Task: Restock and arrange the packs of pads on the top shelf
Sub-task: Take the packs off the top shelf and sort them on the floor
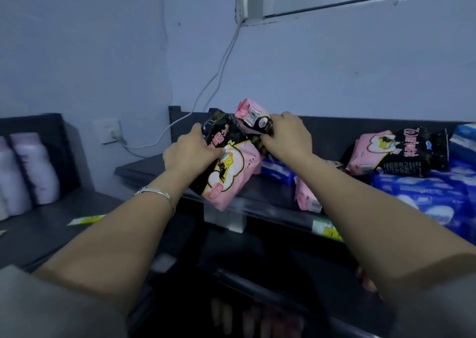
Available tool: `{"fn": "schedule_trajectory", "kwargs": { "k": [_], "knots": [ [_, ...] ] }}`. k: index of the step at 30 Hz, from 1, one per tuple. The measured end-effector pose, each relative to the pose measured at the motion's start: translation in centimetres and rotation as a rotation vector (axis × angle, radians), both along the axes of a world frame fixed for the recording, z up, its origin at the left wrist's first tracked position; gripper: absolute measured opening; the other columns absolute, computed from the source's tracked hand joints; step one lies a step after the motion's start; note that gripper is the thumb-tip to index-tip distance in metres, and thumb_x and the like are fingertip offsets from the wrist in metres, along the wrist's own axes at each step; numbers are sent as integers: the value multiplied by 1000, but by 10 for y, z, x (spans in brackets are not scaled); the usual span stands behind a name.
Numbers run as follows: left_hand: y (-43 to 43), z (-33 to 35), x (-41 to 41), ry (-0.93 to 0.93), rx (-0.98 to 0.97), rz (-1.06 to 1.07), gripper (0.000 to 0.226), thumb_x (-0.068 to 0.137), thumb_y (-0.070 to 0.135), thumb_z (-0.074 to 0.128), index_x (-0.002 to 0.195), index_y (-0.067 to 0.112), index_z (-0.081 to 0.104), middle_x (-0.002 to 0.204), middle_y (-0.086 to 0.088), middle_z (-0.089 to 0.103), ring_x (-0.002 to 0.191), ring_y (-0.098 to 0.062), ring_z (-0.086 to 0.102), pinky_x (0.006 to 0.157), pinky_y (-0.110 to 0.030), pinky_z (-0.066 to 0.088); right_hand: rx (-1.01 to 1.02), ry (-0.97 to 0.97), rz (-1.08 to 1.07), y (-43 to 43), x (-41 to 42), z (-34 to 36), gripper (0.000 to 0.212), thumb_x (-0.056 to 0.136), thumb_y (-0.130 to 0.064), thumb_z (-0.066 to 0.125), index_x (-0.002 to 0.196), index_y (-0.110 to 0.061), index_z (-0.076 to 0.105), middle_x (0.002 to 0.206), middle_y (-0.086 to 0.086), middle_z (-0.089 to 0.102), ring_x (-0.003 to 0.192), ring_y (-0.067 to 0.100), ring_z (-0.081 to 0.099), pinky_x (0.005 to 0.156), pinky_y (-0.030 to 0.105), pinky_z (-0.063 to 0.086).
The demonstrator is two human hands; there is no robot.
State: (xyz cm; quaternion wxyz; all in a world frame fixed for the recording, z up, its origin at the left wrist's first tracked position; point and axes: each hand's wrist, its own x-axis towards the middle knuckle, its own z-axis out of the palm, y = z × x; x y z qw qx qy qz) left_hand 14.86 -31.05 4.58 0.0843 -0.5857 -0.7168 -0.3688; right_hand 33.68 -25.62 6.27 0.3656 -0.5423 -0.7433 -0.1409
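Your left hand curls round the black upper half of a pink-and-black pad pack, which tilts with its lower corner overhanging the front edge of the top shelf. Your right hand clamps a second pink-and-black pack, raised just behind the first and touching it. Dark shelf surface shows left of the packs, out to the corner. The right side is crowded: a blue pack, a small pink pack at the lip, and a third pink-and-black pack lying on stacked blue packs. Your right forearm covers part of the small pink pack, and the lower shelves are too dark to make out.
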Motion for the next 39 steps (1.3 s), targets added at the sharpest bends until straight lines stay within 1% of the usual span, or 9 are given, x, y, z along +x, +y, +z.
{"fn": "schedule_trajectory", "kwargs": {
  "k": [3, 9, 13, 17, 20, 25, 29, 36, 39],
  "knots": [
    [-37, -15, -36, 9, -92, 21, 62, 70, 55, 68, 117, 22, 42, 106, -8, 63, 98, -33, 60, 70, -34, 39, -83, -29, 41, -38, -40, -12, 35, 82, -30, 57, 111, -9, 59, 112, 13, 56, 107, 35, 52, 73, 35, 41],
    [-90, -66, -86, 59, -422, 35, 58, 71, 52, 70, 109, 19, 41, 119, -10, 58, 107, -33, 56, 76, -36, 39, -396, -201, 72, -87, -92, -67, 32, 84, -36, 60, 105, -13, 59, 113, 10, 62, 103, 30, 59, 69, 31, 40],
    [-103, -110, -94, 66, -519, 10, 53, 73, 51, 69, 104, 20, 39, 112, -8, 59, 102, -32, 58, 73, -35, 42, -572, -223, 59, -103, -100, -110, 29, 86, -37, 60, 103, -13, 59, 116, 11, 61, 106, 31, 58, 71, 31, 40],
    [-105, -152, -81, 28, -623, -8, 53, 75, 50, 67, 107, 20, 38, 99, -4, 54, 96, -30, 59, 75, -34, 42, -683, -195, 32, -111, -88, -149, 35, 85, -40, 59, 107, -13, 61, 114, 12, 62, 105, 32, 60, 73, 32, 43],
    [-108, -186, -66, -5, -674, -40, 47, 76, 44, 66, 103, 20, 35, 101, -6, 57, 84, -26, 53, 72, -33, 41, -767, -172, 11, -115, -71, -182, 26, 85, -37, 59, 100, -15, 59, 109, 10, 61, 100, 31, 60, 70, 30, 41],
    [-118, -246, -39, -55, -771, -46, 49, 82, 39, 62, 119, 18, 38, 112, -6, 57, 97, -26, 56, 73, -32, 42, -873, -184, 0, -117, -42, -244, 20, 83, -33, 59, 90, -15, 53, 95, 5, 56, 91, 29, 58, 70, 30, 39],
    [-137, -306, -14, -122, -873, 2, 38, 83, 37, 59, 106, 19, 35, 104, -5, 56, 86, -24, 52, 72, -33, 42, -933, -190, 48, -124, -21, -308, 18, 82, -30, 58, 88, -13, 55, 94, 5, 60, 90, 27, 60, 67, 30, 44],
    [-189, -433, 26, -228, -1062, 124, 51, 86, 33, 52, 130, 18, 32, 118, -8, 57, 108, -31, 56, 85, -37, 42, -1036, -335, 116, -157, 10, -437, 16, 84, -23, 57, 97, -13, 57, 101, 8, 62, 96, 29, 60, 70, 30, 41],
    [-210, -491, 32, -221, -1100, 122, 44, 88, 36, 52, 123, 16, 33, 111, -8, 59, 101, -30, 59, 83, -37, 43, -1078, -348, 140, -171, 16, -495, 26, 83, -21, 59, 106, -9, 59, 105, 11, 61, 98, 31, 59, 70, 31, 46]
  ]
}}
